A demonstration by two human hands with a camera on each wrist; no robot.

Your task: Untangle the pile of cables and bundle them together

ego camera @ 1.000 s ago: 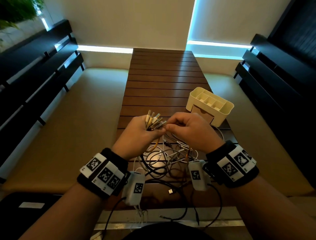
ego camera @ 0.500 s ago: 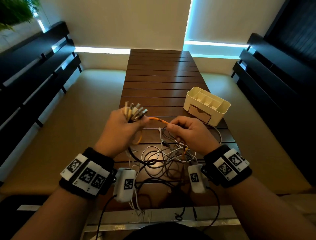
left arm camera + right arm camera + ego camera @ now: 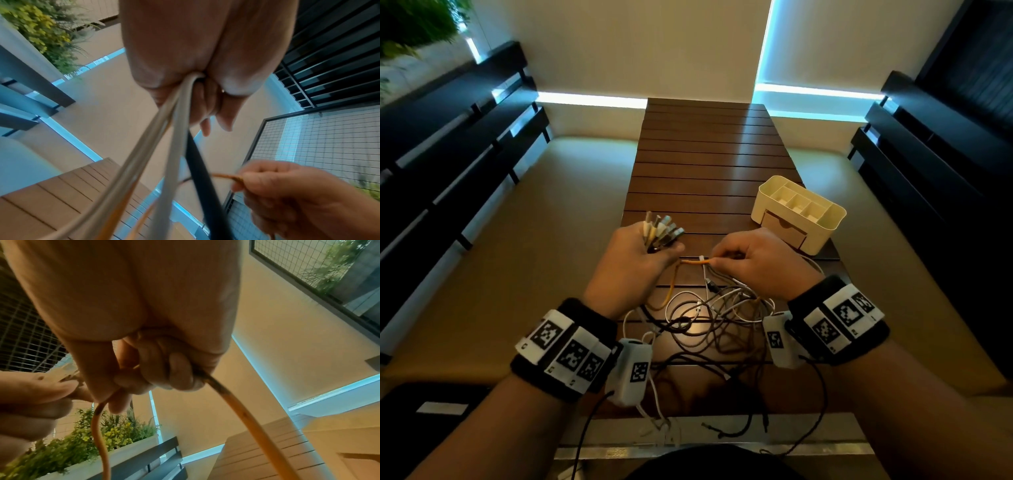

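Note:
My left hand point(image 3: 640, 260) grips a bunch of cable ends point(image 3: 662, 231), their plugs sticking up and fanned out above the fist. In the left wrist view white and black cables point(image 3: 174, 146) run down out of that fist. My right hand point(image 3: 750, 262) pinches an orange cable point(image 3: 693, 262) that stretches across to the left hand; the right wrist view has this orange cable point(image 3: 242, 412) passing through the curled fingers. A tangled pile of white, grey and black cables point(image 3: 715, 315) lies on the wooden table point(image 3: 705, 154) below both hands.
A cream desk organiser point(image 3: 798, 210) with compartments and a small drawer stands on the table's right side, just beyond my right hand. Cushioned benches flank the table, with dark slatted backrests point(image 3: 448, 137) behind them. Cable ends point(image 3: 722, 428) hang over the table's near edge.
My hands, together a second ago, have moved apart: the left went left with the plug bunch, and the right has slid along the orange cable, now stretched between them.

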